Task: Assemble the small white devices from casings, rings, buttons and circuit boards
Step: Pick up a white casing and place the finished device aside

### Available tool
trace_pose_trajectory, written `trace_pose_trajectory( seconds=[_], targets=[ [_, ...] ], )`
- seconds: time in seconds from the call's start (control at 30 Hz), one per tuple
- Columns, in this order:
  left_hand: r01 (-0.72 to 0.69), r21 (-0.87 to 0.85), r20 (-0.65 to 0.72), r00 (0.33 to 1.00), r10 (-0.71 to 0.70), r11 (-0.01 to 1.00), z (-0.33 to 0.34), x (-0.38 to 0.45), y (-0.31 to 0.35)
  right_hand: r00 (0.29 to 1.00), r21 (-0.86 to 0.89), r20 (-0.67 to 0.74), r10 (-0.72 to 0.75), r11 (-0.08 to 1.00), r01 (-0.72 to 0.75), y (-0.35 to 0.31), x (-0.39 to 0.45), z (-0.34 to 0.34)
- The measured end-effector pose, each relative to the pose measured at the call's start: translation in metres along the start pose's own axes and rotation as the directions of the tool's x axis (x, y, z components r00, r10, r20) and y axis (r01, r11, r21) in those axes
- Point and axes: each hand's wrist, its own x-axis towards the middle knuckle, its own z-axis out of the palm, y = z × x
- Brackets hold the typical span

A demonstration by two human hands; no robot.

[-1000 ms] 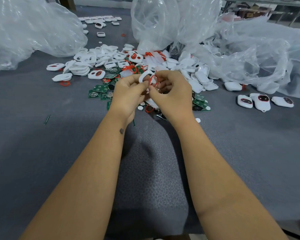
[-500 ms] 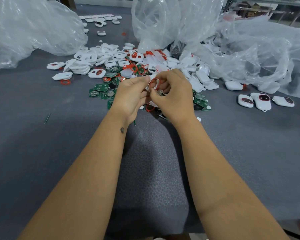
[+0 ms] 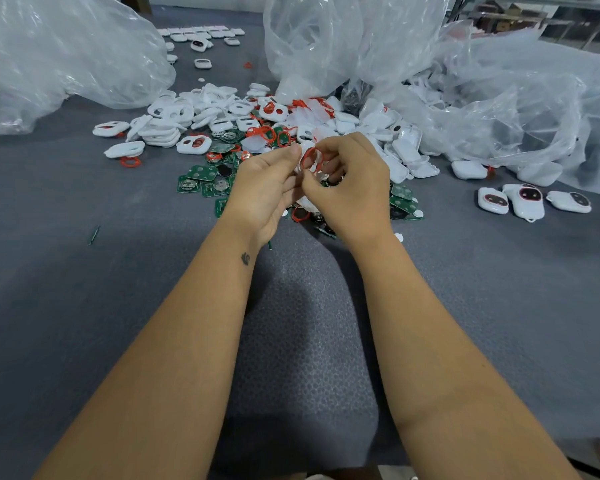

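**Red ring worked onto a white casing above the parts pile**

A red ring [image 3: 311, 157] sits against a white casing [image 3: 305, 166] held between both hands just above centre frame. The ring stands nearly on edge, its long axis running up and slightly right. The left hand [image 3: 262, 188] pinches the casing with thumb and forefinger. The right hand [image 3: 352, 181] curls its fingers round the ring's upper right side.

Against half a second ago, the hands sit a touch further apart and the ring shows more of its loop.

Right behind the hands lies the heap of loose white casings [image 3: 201, 112], with green circuit boards [image 3: 201, 174] and more red rings [image 3: 130, 162] at its near edge. Three finished devices [image 3: 529, 200] lie at right, well apart from the hands. Clear plastic bags [image 3: 63, 53] crowd the upper left and upper right. The grey desk [image 3: 84, 306] lies open across the lower frame on both sides of the forearms.
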Motion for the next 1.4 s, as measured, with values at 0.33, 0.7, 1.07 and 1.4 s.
trace_pose_trajectory(
  seconds=[0.33,0.7,1.07,1.4],
  targets=[
    [0.009,-0.063,-0.063,0.998,-0.013,0.998,-0.001,0.006,-0.005,1.0,0.013,0.019,0.006,1.0,-0.007,-0.002,-0.001,-0.001],
    [0.092,-0.153,0.022,0.996,-0.089,0.984,-0.006,0.004,-0.003,0.987,0.222,0.015,0.159,0.962,-0.158,-0.005,0.002,-0.002],
    [0.114,-0.155,-0.047,0.991,-0.122,0.981,-0.011,0.007,-0.001,0.948,0.319,0.187,0.257,0.897,-0.306,-0.005,0.001,-0.005],
    [0.12,-0.18,-0.027,0.992,-0.127,0.976,-0.011,0.009,-0.001,0.968,0.277,0.09,0.233,0.928,-0.249,-0.005,-0.001,-0.001]
  ],
)
